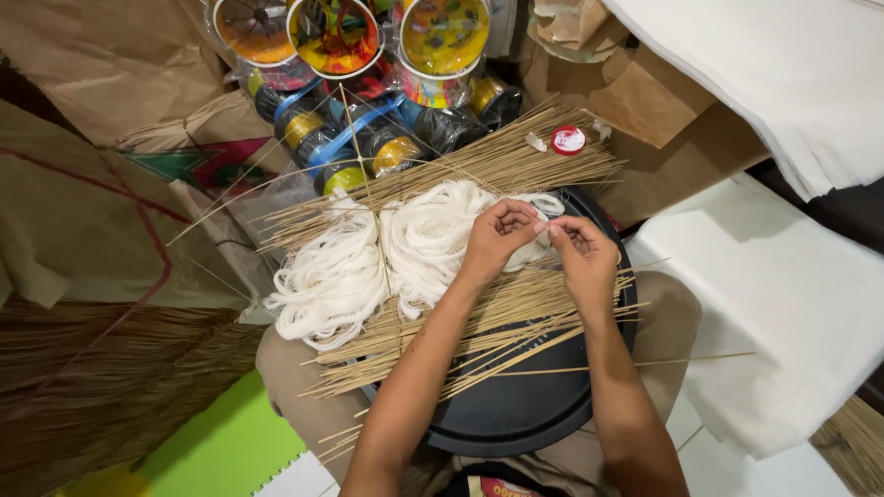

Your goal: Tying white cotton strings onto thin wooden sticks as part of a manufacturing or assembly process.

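My left hand [497,237] and right hand [582,258] are bare, no gloves, no rings or watch that I can see. Both forearms uncovered up to the frame edge, no sleeves in view. I'm wearing khaki-tan trousers [304,387], plain fabric, showing over both legs. Dark garment edge with a printed strip at my waist [488,483].

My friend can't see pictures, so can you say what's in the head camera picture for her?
Two hands, left hand and right hand, pinch a bit of white string between their fingertips above a round black tray on the person's lap. Thin bamboo sticks and bundles of white string lie across it, with colourful spools and brown paper behind.
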